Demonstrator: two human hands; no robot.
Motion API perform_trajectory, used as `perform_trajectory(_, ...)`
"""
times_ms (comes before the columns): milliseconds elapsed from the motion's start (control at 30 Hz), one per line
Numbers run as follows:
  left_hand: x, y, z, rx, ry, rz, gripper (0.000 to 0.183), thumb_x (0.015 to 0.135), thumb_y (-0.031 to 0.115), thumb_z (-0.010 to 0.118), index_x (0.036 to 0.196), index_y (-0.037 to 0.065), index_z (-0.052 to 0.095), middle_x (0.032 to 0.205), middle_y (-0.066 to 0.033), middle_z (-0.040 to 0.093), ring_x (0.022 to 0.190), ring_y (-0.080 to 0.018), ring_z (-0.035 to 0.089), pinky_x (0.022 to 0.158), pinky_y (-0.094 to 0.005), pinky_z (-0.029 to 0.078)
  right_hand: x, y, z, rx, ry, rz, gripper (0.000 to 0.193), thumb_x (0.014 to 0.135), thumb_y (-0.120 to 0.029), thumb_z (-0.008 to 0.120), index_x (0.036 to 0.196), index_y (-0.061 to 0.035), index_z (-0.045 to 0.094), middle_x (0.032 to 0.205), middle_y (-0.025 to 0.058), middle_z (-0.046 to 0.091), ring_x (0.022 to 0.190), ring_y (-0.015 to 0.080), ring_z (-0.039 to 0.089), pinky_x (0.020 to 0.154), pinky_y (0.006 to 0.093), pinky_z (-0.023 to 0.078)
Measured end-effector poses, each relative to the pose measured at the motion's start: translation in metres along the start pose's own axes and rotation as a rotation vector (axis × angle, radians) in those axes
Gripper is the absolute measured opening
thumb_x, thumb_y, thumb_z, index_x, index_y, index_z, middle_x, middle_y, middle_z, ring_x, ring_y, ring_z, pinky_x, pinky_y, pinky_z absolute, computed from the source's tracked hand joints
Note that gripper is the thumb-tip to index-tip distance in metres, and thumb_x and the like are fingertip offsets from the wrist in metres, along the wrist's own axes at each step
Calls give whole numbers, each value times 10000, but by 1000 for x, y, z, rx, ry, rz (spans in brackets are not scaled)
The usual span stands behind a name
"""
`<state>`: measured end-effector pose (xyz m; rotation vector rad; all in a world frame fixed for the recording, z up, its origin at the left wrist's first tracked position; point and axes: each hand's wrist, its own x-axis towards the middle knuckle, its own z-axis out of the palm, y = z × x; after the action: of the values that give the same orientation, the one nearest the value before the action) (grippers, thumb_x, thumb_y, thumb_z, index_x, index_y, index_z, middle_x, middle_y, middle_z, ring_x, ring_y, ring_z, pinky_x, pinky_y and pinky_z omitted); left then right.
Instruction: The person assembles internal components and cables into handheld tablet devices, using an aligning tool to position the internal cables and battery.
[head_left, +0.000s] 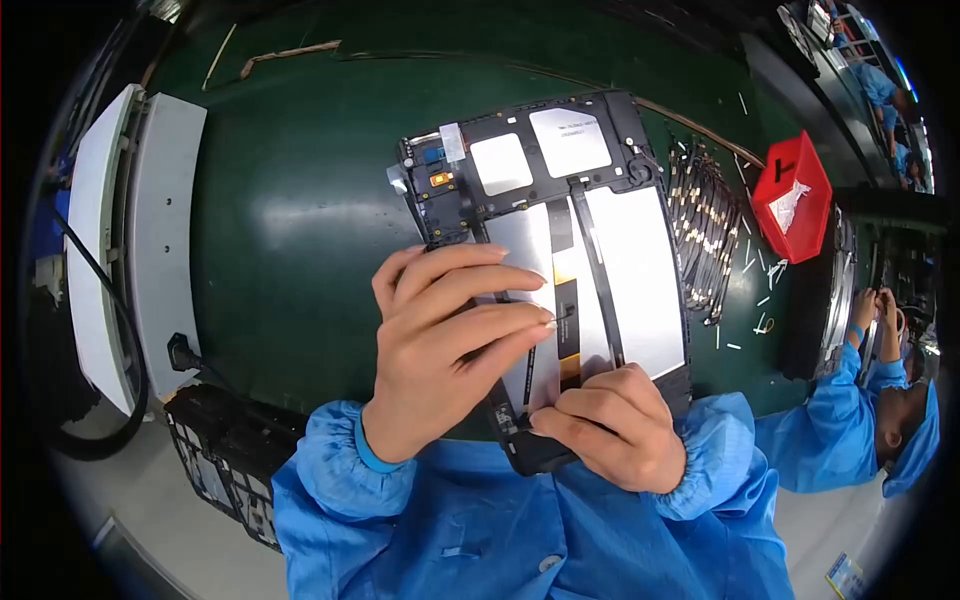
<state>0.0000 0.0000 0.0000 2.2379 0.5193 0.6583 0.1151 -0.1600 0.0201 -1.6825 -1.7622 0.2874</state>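
Note:
An opened tablet lies in front of me, slightly tilted, its black frame and silver battery panels facing up. My left hand reaches over its left half. Thumb and a finger pinch a thin black cable near its small dark end, while the other fingers stretch above the battery. At the tablet's lower edge, my right hand has its fingertips closed on the cable's lower part; its palm side is hidden. A wider black ribbon cable runs down the tablet's middle. The circuit board shows at its upper left.
Right of the tablet lies a pile of thin black cables. Beyond it, a red bin holds small white pieces, with white scraps on the green mat. White equipment stands left. A co-worker in blue works at the right.

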Motion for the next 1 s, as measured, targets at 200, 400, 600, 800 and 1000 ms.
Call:
perform_trajectory(200, 0, 2, 2, 26, 16, -4, 99, 673, 105, 765, 758, 141, 731, 945, 12, 695, 1025, -197, 567, 956, -385, 327, 0, 0, -1, -2, -7, 5, 282, 614, -102, 682, 886, -27, 675, 933, 38, 591, 797, 177, 555, 643, 293, 448)
perform_trajectory(400, 2, 7, 0, 52, 17, -24, 92, 675, 104, 774, 742, 127, 715, 929, 9, 694, 1032, -199, 570, 955, -386, 328, 1, -1, -3, 1, -17, 11, 254, 647, -94, 678, 893, -32, 677, 920, 39, 592, 794, 180, 554, 642, 290, 449)
perform_trajectory(600, 3, 8, -1, 36, 11, -49, 196, 662, 101, 790, 829, 106, 687, 901, 0, 693, 1022, -207, 580, 960, -389, 328, 1, -1, -3, -17, -33, 9, 203, 680, -99, 683, 872, -30, 681, 1071, 37, 647, 814, 166, 550, 644, 273, 451)
perform_trajectory(800, -22, -10, -1, -46, 25, 118, 331, 898, 444, 512, 1056, 199, 668, 1290, -70, 512, 1225, -307, 403, 1027, -454, 232, 3, -3, -7, -62, -47, 5, 166, 698, -97, 674, 855, -43, 682, 1121, 22, 643, 827, 160, 548, 644, 262, 451)
perform_trajectory(1000, -45, 1, -10, 355, -149, 121, 815, 804, 801, 156, 1136, 274, 681, 1348, -132, 454, 1308, -337, 253, 1076, -474, 99, 10, -13, -36, 152, -81, 103, 250, 699, -79, 679, 929, 11, 643, 984, 109, 632, 702, 209, 596, 618, 294, 498)
